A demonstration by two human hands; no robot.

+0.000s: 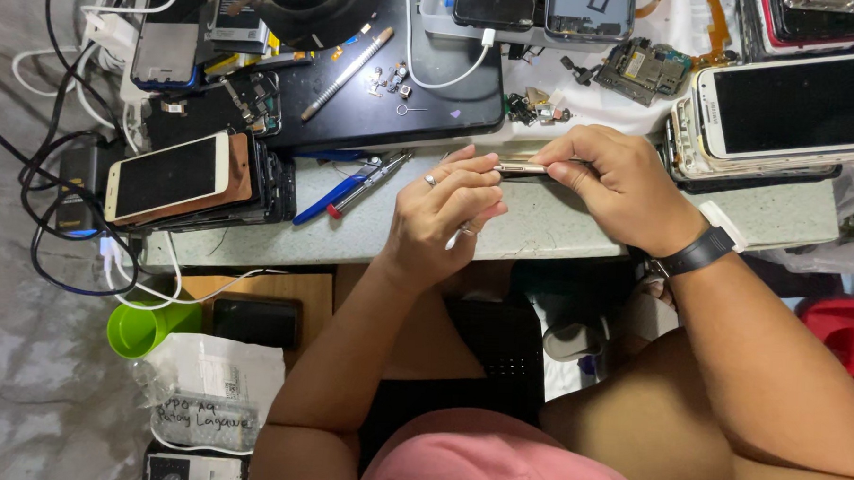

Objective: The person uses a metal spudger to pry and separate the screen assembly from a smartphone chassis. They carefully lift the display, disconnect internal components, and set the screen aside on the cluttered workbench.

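Both hands meet over the bench edge. Left hand (pixel 442 207), fingers curled, pinches a thin silver tool beside the slim silver phone frame (pixel 521 167); right hand (pixel 618 185) clamps that frame edge-on. Beyond the grip lie small loose dark parts (pixel 536 107) and a bare green circuit board (pixel 644 68). Risk, as judged: a tool slip could gouge the frame or scatter those parts.

At your far right on the worktop (pixel 541 236) lies a white phone (pixel 796 103) with a dark blank screen. At left, a white-and-gold phone (pixel 167 175) tops a stack, screen black. Below the worktop's edge sits a clear plastic bag (pixel 212 393) with a handwritten white label (pixel 203 419).
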